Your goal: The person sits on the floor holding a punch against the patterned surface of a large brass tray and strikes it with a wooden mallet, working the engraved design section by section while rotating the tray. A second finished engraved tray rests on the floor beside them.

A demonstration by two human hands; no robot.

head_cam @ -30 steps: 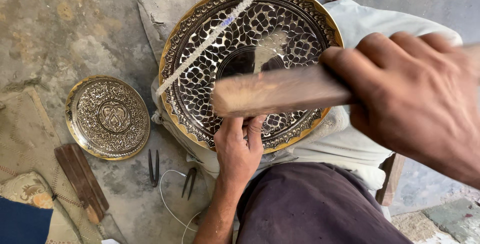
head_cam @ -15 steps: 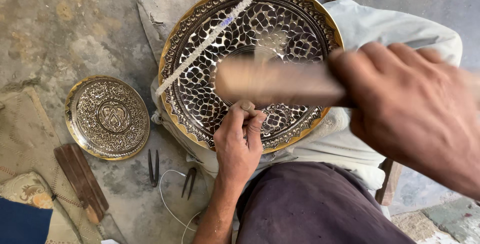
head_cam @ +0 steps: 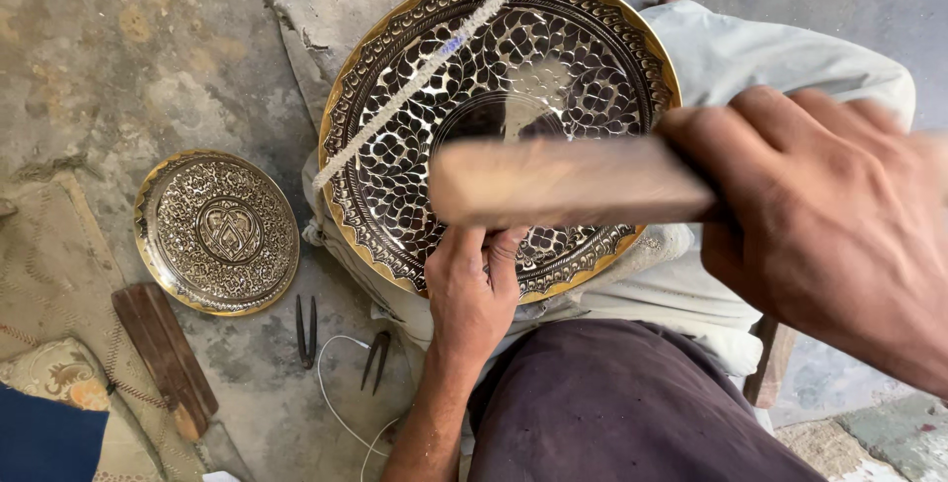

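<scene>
Head view shows left hand fingers pinching a hidden punch on the mostly patterned brass tray, right hand gripping a raised wooden mallet

Gold-rimmed, leaf-patterned black tray

Wooden mallet in right hand swung lower, now blurred.

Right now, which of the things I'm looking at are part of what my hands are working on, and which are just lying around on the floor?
In use:
large engraved brass tray
wooden mallet, gripped by right hand
left hand, fingers on the tray's near rim
rope stretched across the tray

Lying about:
small engraved plate
wooden block
two pairs of dark metal tools
white wire
</scene>
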